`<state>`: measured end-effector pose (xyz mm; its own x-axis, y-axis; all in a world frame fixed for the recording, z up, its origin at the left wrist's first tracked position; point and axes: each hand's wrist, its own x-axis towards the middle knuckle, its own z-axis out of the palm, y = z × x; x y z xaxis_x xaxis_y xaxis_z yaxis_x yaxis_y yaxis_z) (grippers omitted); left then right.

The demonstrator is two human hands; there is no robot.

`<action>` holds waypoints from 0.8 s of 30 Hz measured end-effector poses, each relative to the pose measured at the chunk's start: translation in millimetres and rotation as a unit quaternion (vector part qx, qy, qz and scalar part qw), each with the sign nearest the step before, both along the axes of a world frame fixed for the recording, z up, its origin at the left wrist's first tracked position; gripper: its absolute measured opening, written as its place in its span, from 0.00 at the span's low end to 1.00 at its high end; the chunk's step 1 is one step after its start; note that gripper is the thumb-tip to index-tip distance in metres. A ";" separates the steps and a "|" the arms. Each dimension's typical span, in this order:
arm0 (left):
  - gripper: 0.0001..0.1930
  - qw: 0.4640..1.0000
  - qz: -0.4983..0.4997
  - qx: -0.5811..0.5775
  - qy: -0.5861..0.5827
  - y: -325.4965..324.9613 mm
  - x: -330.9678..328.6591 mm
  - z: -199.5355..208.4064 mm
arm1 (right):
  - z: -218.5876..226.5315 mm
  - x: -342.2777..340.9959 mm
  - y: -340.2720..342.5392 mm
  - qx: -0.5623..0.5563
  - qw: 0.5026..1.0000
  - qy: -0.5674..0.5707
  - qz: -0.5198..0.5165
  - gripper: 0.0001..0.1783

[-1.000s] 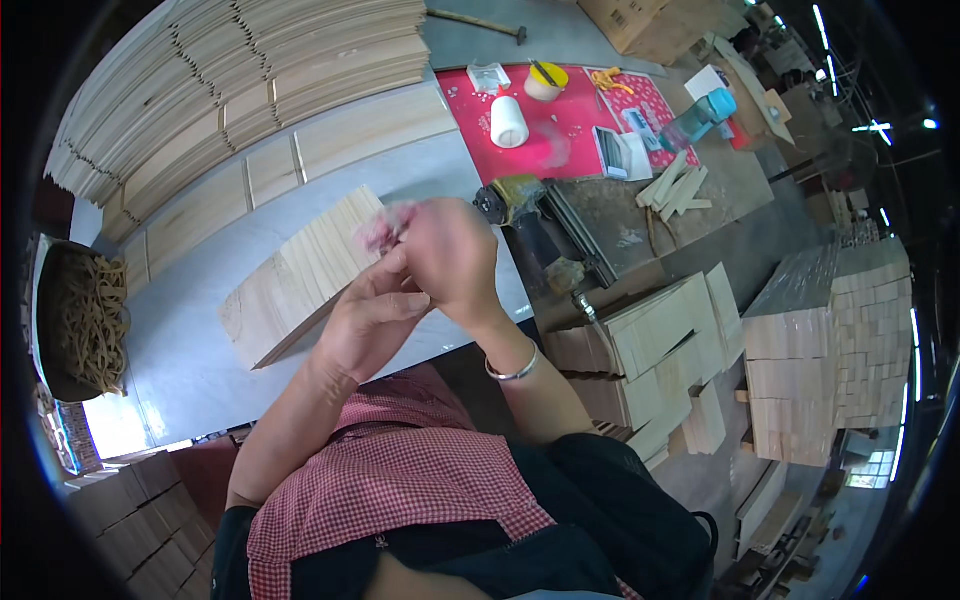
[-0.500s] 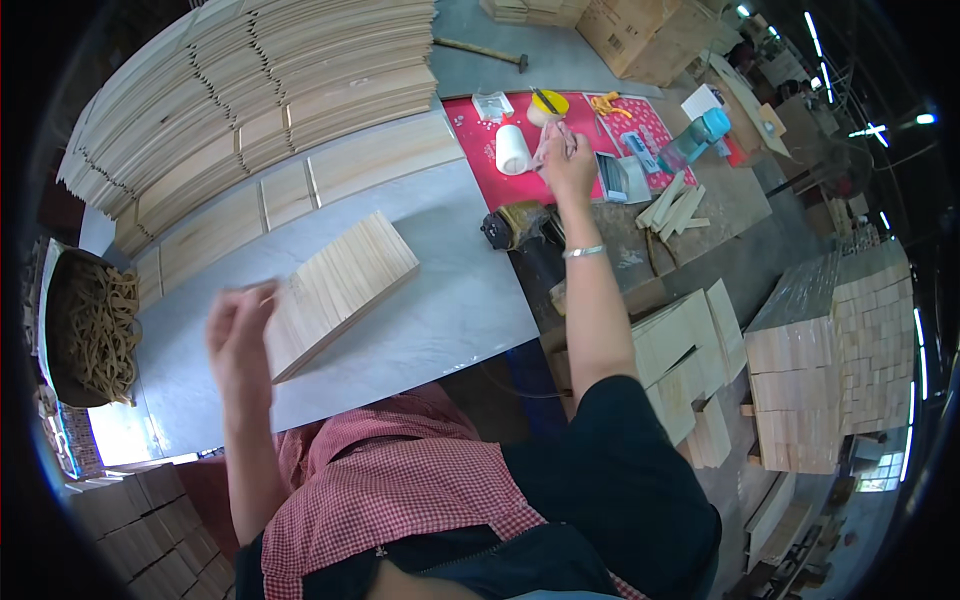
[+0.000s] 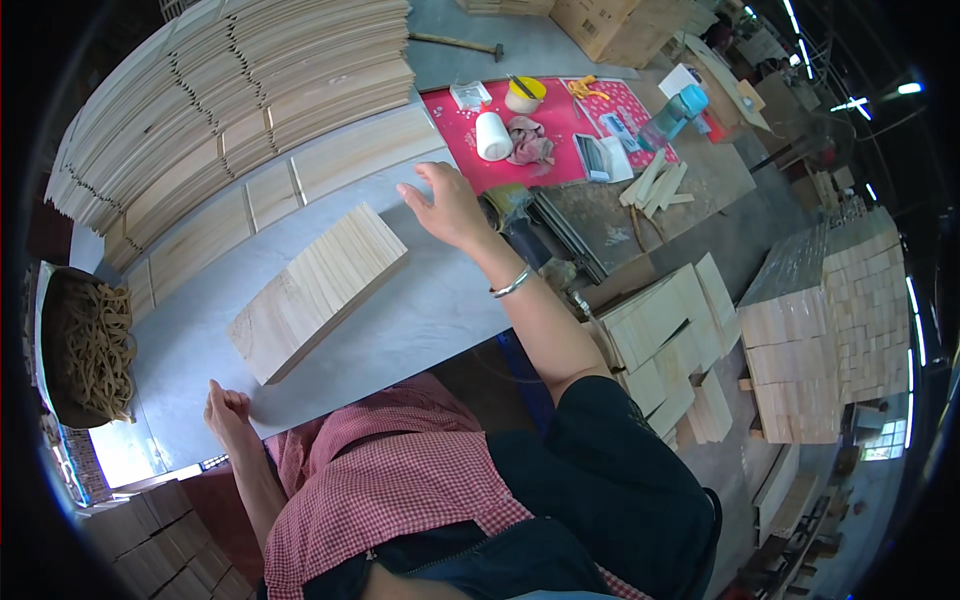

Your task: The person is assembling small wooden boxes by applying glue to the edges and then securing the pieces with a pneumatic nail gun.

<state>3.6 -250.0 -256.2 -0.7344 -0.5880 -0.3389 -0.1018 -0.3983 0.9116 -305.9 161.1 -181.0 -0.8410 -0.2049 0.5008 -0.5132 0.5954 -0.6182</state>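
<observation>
A bundle of pale wooden boards [image 3: 318, 290] lies slantwise on the grey tabletop [image 3: 425, 290] before me. Just past its far right end hovers my right hand [image 3: 447, 205], empty, thumb and fingers apart. My left hand [image 3: 228, 408] is at the table's front edge, off the bundle's near left end. Its fingers are curled in, and nothing shows in them. A crumpled pinkish cloth [image 3: 530, 142] lies on a red mat [image 3: 465, 115], beside a white roll [image 3: 493, 136]. Neither hand touches the boards.
A tall stack of thin boards [image 3: 290, 70] fills the back left. A bin of tan bands [image 3: 100, 350] stands at the left edge. A dark tool [image 3: 515, 210], a phone [image 3: 592, 158], a blue-capped bottle [image 3: 675, 118] and a hammer [image 3: 455, 43] lie or stand farther off.
My right hand has let go of the cloth, which now rests on the red mat, and come back toward the boards. My left hand has dropped nearer to me, away from the boards.
</observation>
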 end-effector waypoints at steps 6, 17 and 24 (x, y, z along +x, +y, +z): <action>0.19 0.985 0.004 -0.161 -0.067 52.6 -29.9 49.2 | -9.1 17.3 -6.3 0.059 0.990 -0.127 0.015 0.23; 0.25 0.991 -0.103 -0.080 0.038 66.5 -46.5 101.7 | 19.7 62.4 -30.7 0.007 0.977 -0.208 0.054 0.27; 0.22 0.972 0.049 -0.173 0.150 -13.6 -30.5 82.9 | 44.7 142.3 -74.8 -0.206 0.940 -0.054 0.267 0.16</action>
